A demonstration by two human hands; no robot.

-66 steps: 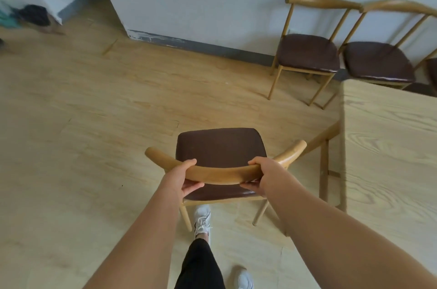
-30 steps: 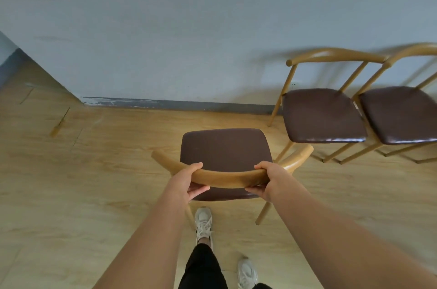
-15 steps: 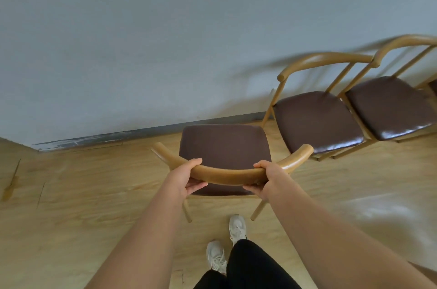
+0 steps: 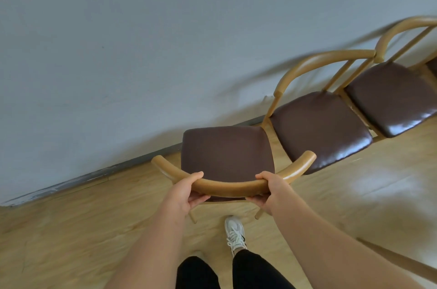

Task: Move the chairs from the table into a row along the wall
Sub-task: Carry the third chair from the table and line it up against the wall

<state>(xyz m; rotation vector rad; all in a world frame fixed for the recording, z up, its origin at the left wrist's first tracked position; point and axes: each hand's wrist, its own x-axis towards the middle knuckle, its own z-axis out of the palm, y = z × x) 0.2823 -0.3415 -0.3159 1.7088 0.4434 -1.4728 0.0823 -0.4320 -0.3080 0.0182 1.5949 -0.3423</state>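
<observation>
Chair [image 4: 227, 156], with the left hand [image 4: 182, 194] and right hand [image 4: 272, 190] both curled tight around its back rail [image 4: 229, 187], has come from beside the table to the gray wall [image 4: 118, 52], just beside the 2 chairs [image 4: 316, 132] already lined up there. Its seat faces the wall while theirs face out, so it likely needs turning. Pale wood floor [image 4: 71, 229] meets a dark baseboard [image 4: 71, 182].

I see a plain pale grey wall [image 4: 118, 40], a dark scuffed baseboard [image 4: 94, 176] under it, and a light wood floor [image 4: 71, 229] with a bright glare [image 4: 378, 184] at right.
</observation>
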